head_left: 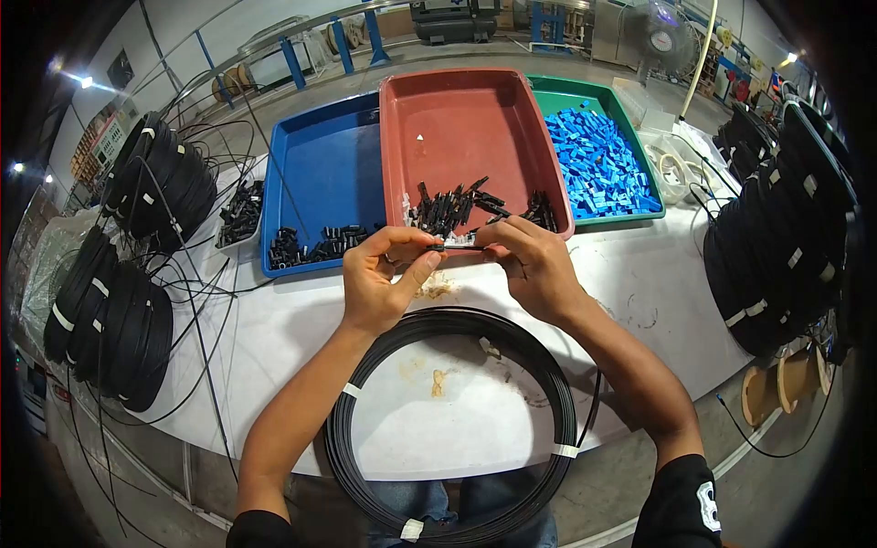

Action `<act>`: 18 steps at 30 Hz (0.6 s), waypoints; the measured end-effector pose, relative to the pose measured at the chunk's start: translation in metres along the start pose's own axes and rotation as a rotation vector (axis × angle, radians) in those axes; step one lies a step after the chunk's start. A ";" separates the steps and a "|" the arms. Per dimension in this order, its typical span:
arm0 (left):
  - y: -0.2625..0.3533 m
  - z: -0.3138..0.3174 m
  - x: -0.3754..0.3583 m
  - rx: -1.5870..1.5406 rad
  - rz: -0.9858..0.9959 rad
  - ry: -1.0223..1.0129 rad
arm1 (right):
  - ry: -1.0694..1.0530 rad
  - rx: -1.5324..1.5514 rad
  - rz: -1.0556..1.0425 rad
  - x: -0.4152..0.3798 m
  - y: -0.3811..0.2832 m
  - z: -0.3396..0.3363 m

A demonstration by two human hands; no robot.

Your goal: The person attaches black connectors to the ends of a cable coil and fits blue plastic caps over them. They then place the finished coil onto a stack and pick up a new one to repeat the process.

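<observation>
My left hand (388, 274) pinches one end of a small black connector piece (448, 247) between thumb and fingers. My right hand (530, 265) grips the other end, its fingers closed. Both hands are just in front of the red tray (470, 119), where black parts (448, 208) lie in a heap at the near end. Below the hands a coil of black cable (340, 429), bound with white tape, rests on the white table (274, 365) and overhangs its front edge. A strand of cable runs up beside my right forearm.
A blue tray (329, 164) with black pieces lies left of the red one, and a green tray (598, 89) of blue pieces (598, 164) right of it. Large black cable coils stand at the left (119, 320) and right (776, 256). Loose cables cross the left side.
</observation>
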State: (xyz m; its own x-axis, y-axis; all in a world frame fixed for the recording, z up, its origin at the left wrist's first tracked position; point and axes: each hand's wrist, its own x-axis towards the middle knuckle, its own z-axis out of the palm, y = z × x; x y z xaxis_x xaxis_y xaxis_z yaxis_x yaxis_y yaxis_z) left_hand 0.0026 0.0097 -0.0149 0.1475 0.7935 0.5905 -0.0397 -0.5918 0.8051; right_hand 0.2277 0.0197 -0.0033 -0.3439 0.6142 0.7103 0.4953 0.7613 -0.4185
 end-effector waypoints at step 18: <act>-0.002 0.005 -0.003 0.410 0.187 -0.093 | -0.185 -0.127 -0.078 -0.009 0.002 0.005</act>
State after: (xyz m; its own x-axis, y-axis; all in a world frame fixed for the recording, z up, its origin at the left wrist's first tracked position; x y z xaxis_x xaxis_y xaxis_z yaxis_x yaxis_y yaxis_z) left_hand 0.0070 0.0077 -0.0187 0.2635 0.6626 0.7011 0.3171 -0.7459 0.5857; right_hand 0.2273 0.0167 -0.0129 -0.5197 0.5910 0.6170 0.5537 0.7829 -0.2835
